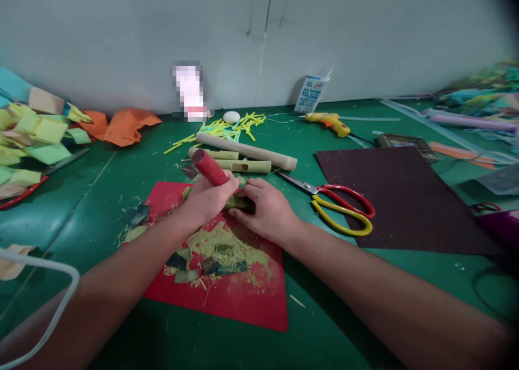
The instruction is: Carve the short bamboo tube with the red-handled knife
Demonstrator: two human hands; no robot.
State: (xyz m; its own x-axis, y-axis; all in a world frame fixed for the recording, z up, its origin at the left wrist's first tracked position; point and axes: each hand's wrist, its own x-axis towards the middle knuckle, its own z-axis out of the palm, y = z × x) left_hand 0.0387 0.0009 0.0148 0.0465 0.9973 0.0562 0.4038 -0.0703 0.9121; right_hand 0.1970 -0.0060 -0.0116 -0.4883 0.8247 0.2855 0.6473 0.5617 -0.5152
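My left hand (208, 198) is closed around a thick red tool handle (210, 167); its working end is hidden behind my fingers. A greenish bamboo piece (239, 202) lies under both hands, and my right hand (268, 207) grips its right end. Beneath them is a red sheet (263, 299), strewn with yellowish shavings (227, 240) and dark green chips (232, 267). Just beyond my hands rest a cut bamboo tube (257, 166) with a notch and a longer pale stick (247, 151). To the right of my right hand are scissors (343, 205) with red and yellow handles.
A dark brown board (405, 202) covers the right side of the green table (170, 337). At the back are a yellow glue gun (328, 124), a blue-white packet (312, 93) and cut yellow strips (221, 126). Folded papers (38, 126) and orange paper (127, 127) crowd the left.
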